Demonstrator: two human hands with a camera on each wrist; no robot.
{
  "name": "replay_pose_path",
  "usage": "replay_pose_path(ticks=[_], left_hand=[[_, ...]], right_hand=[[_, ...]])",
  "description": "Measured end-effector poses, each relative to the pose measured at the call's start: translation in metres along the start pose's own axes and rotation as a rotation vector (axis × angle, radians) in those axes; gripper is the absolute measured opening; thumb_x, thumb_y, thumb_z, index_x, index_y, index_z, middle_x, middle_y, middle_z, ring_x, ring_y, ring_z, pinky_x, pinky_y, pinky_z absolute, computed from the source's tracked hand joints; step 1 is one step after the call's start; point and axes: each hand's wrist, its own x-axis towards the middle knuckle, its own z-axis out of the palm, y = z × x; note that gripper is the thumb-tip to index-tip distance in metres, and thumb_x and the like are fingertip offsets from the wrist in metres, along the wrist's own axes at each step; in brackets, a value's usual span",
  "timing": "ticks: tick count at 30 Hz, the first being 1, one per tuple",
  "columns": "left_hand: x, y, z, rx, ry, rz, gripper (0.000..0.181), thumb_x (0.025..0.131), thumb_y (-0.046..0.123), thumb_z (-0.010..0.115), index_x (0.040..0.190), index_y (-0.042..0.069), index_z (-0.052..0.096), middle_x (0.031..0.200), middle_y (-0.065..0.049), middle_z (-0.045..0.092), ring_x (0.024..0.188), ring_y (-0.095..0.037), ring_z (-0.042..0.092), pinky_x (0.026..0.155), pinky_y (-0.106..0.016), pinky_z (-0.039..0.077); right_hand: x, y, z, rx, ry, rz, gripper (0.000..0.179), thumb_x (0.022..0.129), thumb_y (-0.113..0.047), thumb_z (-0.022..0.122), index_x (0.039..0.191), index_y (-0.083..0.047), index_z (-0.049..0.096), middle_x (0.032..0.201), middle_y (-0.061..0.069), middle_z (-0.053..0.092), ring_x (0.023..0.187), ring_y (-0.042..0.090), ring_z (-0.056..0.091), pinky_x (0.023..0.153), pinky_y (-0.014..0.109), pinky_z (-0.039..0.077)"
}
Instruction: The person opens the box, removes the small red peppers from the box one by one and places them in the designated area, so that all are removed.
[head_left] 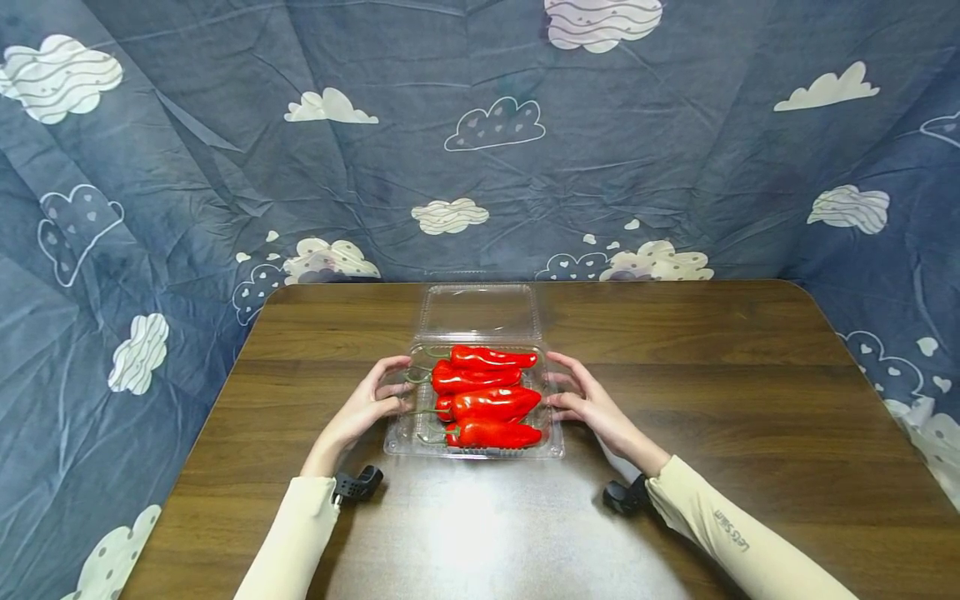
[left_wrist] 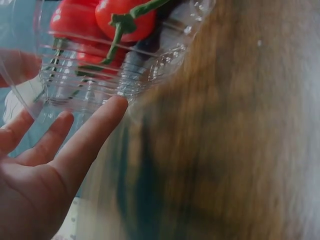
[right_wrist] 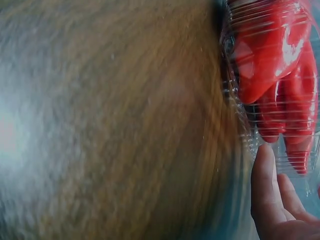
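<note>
A clear plastic clamshell container [head_left: 401,448] sits on the table with its lid [head_left: 480,310] folded back. Several long red peppers [head_left: 491,405] with green stems lie side by side inside, stems to the left. At the container's left side is my left hand [head_left: 377,396], fingers spread and fairly straight. In the left wrist view its fingertips [left_wrist: 117,102] meet the ribbed wall, close to the pepper stems [left_wrist: 122,27]. My right hand [head_left: 596,408] mirrors it on the right side. Its extended fingers [right_wrist: 265,170] are right at the wall near the pepper tips [right_wrist: 298,162].
The brown wooden table [head_left: 712,375] extends on both sides of the container, with a bright glare in front. Behind it hangs a dark blue cloth [head_left: 480,183] with white cloud prints. Black wrist straps [head_left: 358,483] show by both cream sleeves [head_left: 296,533].
</note>
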Motion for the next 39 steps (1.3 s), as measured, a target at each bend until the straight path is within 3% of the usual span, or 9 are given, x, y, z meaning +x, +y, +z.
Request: replay_pose_path(ticks=[12,18,27,33,39], left_hand=[[-0.008,0.001,-0.011,-0.007,-0.011,-0.008,0.066,0.08,-0.014,0.048,0.142,-0.008,0.024,0.147,-0.03,0.02,0.123,-0.054,0.035,0.086,-0.035,0.052],[-0.008,-0.001,-0.014,0.055,-0.026,0.019,0.069,0.081,-0.013,0.049,0.144,-0.006,0.024,0.15,-0.028,0.018,0.123,-0.053,0.036,0.087,-0.032,0.05],[-0.004,-0.003,-0.016,-0.026,-0.105,0.037,0.078,0.079,-0.018,0.043,0.15,-0.005,0.013,0.156,-0.022,0.009,0.131,-0.05,0.024,0.099,-0.038,0.043],[-0.005,-0.003,-0.018,-0.027,-0.104,0.041,0.079,0.078,-0.019,0.045,0.149,-0.005,0.014,0.156,-0.022,0.01,0.129,-0.049,0.027,0.101,-0.04,0.041],[-0.005,-0.003,-0.019,-0.049,-0.105,0.025,0.08,0.077,-0.02,0.045,0.15,-0.004,0.015,0.156,-0.021,0.01,0.128,-0.048,0.028,0.101,-0.038,0.041]], right_hand=[[0.002,-0.001,0.011,0.038,-0.038,0.016,0.065,0.091,0.005,0.049,0.149,-0.004,0.022,0.138,0.037,0.033,0.102,0.038,0.058,0.081,0.041,0.054],[0.003,-0.001,0.011,0.034,-0.035,-0.003,0.064,0.09,0.005,0.049,0.148,-0.001,0.023,0.137,0.038,0.032,0.101,0.035,0.058,0.081,0.042,0.054],[0.008,-0.007,0.005,-0.015,0.061,-0.05,0.057,0.09,0.005,0.051,0.144,0.0,0.034,0.133,0.032,0.04,0.095,0.023,0.06,0.083,0.046,0.053],[0.014,-0.015,0.0,-0.053,0.112,-0.087,0.052,0.088,0.005,0.053,0.139,0.005,0.04,0.127,0.032,0.045,0.096,0.029,0.059,0.082,0.042,0.053],[0.021,-0.022,-0.001,-0.067,0.106,-0.136,0.047,0.089,0.006,0.054,0.135,0.008,0.044,0.125,0.033,0.048,0.097,0.03,0.06,0.08,0.033,0.053]])
